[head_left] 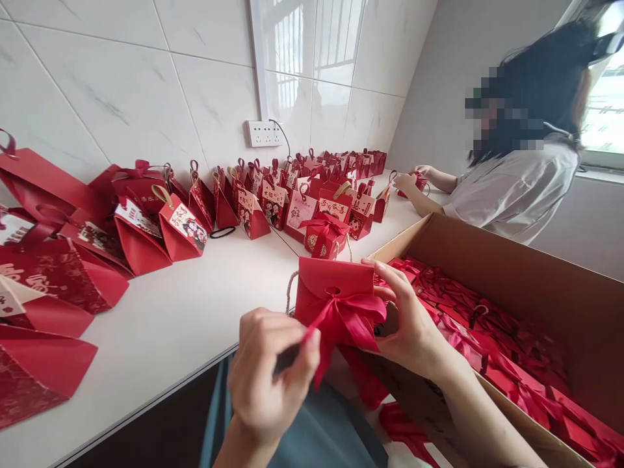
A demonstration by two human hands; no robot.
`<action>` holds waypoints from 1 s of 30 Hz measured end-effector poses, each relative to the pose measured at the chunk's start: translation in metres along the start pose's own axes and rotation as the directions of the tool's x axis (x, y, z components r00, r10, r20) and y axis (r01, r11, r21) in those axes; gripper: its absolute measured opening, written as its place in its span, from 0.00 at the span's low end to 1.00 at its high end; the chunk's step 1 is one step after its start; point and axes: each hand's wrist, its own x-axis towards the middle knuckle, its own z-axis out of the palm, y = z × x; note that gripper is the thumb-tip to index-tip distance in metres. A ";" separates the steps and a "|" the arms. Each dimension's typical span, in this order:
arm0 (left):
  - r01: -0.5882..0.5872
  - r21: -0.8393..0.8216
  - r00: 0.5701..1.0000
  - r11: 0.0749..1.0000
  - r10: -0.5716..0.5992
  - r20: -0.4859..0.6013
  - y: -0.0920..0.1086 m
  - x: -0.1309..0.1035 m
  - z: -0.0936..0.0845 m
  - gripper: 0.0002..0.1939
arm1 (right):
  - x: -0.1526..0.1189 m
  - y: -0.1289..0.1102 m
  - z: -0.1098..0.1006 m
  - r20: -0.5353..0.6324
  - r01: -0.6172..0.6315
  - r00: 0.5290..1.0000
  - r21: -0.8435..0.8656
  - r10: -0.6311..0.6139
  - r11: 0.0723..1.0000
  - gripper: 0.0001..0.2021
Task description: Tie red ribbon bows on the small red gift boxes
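Note:
A small red gift box (316, 279) with a folded flap is held up just past the table's front edge. Its front carries a red ribbon bow (344, 315). My left hand (268, 370) pinches one loop or end of that ribbon between thumb and fingertips, left of the box. From the right, my right hand (414, 318) grips the box by its side, the fingers behind the top edge. A twisted cord handle (290, 292) sticks out at the box's left side. The back of the box is hidden.
Rows of red gift boxes (253, 211) stand on the white table (195, 312) along the tiled wall. A large cardboard box (511, 266) full of red ribboned boxes is at the right. Beyond it a person (517, 175) in white handles a red box. A socket strip (266, 134) is on the wall.

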 end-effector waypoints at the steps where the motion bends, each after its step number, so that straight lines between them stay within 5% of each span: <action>1: 0.096 0.025 0.995 0.995 -0.096 -0.020 -0.005 -0.001 0.003 0.05 | 0.000 0.000 -0.002 0.004 -0.001 1.000 -0.040 0.001 0.999 0.48; 3: 0.295 0.093 0.955 0.951 -0.297 0.016 -0.016 0.000 0.009 0.06 | 0.000 0.000 -0.008 0.010 0.003 1.000 -0.126 -0.002 0.992 0.48; 6: 0.496 0.192 0.825 0.847 -0.528 0.201 -0.035 0.010 0.020 0.13 | 0.000 0.001 -0.020 0.000 -0.011 1.000 -0.222 0.011 0.975 0.48; 8: 0.548 0.264 0.727 0.794 -0.608 0.320 -0.051 0.017 0.030 0.15 | -0.002 0.002 -0.029 -0.017 -0.043 0.999 -0.263 0.040 0.964 0.47; 10: 0.521 0.323 0.682 0.790 -0.613 0.399 -0.069 0.019 0.041 0.14 | -0.005 0.004 -0.040 -0.022 -0.070 0.998 -0.312 0.066 0.948 0.45; 17: 0.203 0.400 0.768 0.894 -0.399 0.501 -0.130 -0.013 0.070 0.18 | -0.029 0.026 -0.110 -0.153 -0.220 0.975 -0.516 0.164 0.828 0.44; 21: 0.065 0.445 0.757 0.893 -0.334 0.562 -0.135 -0.025 0.069 0.20 | -0.050 0.065 -0.161 -0.322 -0.401 0.911 -0.559 0.256 0.725 0.44; 24: 0.016 0.446 0.754 0.895 -0.304 0.583 -0.132 -0.026 0.067 0.19 | -0.066 0.107 -0.178 -0.371 -0.506 0.860 -0.522 0.351 0.687 0.46; 26: 0.017 0.440 0.753 0.898 -0.301 0.586 -0.131 -0.027 0.067 0.20 | -0.076 0.138 -0.175 -0.402 -0.592 0.802 -0.438 0.441 0.677 0.47; 30: 0.026 0.436 0.739 0.899 -0.311 0.598 -0.132 -0.026 0.068 0.21 | -0.094 0.189 -0.144 -0.440 -0.805 0.572 -0.138 0.692 0.577 0.48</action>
